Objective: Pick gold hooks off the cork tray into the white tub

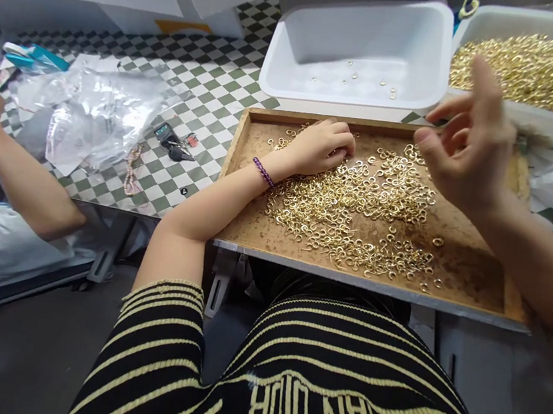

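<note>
My left hand [321, 147] lay curled on the heap of little gold hooks [357, 210] in the wooden tray [468, 284], my right hand [471, 140] hung above with loose, empty fingers, and the hooks looked light, hard and slippery, best pinched at the loop.

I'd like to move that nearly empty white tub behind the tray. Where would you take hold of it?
I'd grip the white tub by its broad rolled rim, probably at the two short ends, coming down from above. The rim juts outward, giving fingers a ledge, and the walls slope smoothly. The tray and the tub of gold hooks crowd its other sides.
</note>
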Motion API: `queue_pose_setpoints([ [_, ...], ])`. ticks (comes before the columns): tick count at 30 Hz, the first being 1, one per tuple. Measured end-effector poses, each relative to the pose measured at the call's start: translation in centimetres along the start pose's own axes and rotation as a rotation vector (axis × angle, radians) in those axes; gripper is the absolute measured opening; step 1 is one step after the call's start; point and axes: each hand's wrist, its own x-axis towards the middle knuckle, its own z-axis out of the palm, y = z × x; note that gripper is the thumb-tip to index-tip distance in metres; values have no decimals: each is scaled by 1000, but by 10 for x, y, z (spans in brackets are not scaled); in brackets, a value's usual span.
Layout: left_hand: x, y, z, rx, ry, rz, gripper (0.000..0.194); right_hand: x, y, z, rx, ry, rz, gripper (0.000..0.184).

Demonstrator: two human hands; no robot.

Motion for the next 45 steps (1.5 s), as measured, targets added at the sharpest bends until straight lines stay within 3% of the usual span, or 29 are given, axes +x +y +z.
queue_pose_setpoints([
  [4, -1, 0, -1, -3, 14, 14, 29, 3, 7, 3, -58, -137, 7, 46],
  [7, 0, 1, -1, 5, 5, -2, 28, 9, 19, 12, -91, -188, -28, 43],
  [12, 0, 2, -2, 19, -13, -27, 28, 16, 44, 33, -186, -336, -202, 46],
  [17, 0, 5, -4, 12, -23, -30, 29, 16, 47, 43, -220, -349, -236, 38],
  [22, 0, 13, -11, 18, -53, -59, 29, 19, 42, 31, -136, -333, -251, 35],
  [26, 0, 16, -14, 8, -70, -62, 29, 21, 33, 8, 150, -585, -255, 47],
  [27, 0, 16, -15, 4, -70, -59, 29, 20, 29, 4, 196, -545, -228, 48],
  [28, 0, 15, -15, 3, -69, -57, 29, 18, 24, 1, 215, -422, -186, 48],
  [30, 0, 15, -15, 4, -70, -58, 28, 15, 16, -1, 194, -64, -95, 50],
  [31, -1, 14, -14, 5, -72, -59, 28, 13, 13, -1, 177, 59, -60, 61],
  [32, -1, 14, -14, 6, -74, -60, 28, 12, 12, 0, 159, 96, -45, 80],
  [34, -1, 14, -14, 5, -78, -61, 27, 10, 15, 4, 99, -53, -88, 109],
  [35, -1, 15, -14, 4, -82, -61, 27, 9, 18, 6, 57, -156, -122, 111],
  [38, -1, 15, -15, 3, -81, -62, 29, 8, 28, 12, -37, -328, -194, 90],
  [42, -1, 16, -16, 10, -85, -67, 29, 7, 29, 11, -46, -196, -158, 49],
  [45, -1, 17, -16, 12, -91, -73, 30, 7, 28, 4, -49, -49, -64, 44],
])
